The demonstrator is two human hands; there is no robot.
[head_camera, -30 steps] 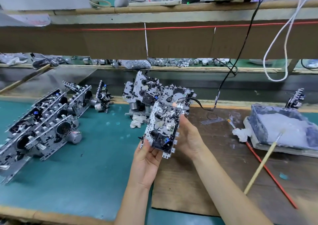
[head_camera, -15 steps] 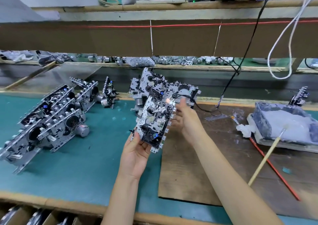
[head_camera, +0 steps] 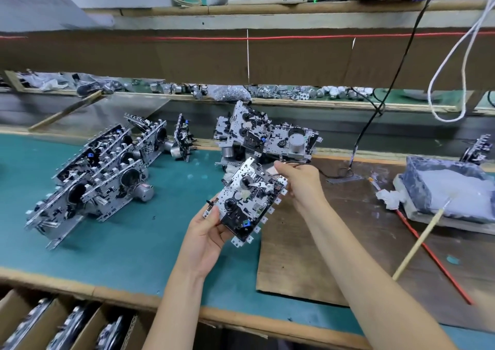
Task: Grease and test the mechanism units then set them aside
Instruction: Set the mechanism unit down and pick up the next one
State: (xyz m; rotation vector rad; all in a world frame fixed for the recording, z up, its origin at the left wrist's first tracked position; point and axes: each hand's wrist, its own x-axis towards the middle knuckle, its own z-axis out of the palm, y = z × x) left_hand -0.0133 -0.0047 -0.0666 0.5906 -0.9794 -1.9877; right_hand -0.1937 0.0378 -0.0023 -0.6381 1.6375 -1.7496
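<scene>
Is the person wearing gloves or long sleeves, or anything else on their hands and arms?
No gloves. The left hand and the right hand are both bare, and no rings show. The left forearm and the right forearm are bare too, as far as the picture reaches: no sleeves, no watch and no bracelet on either wrist.

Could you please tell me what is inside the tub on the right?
The tub holds pale grease, with a brush's tip resting in it. What lies beneath is covered.
</scene>
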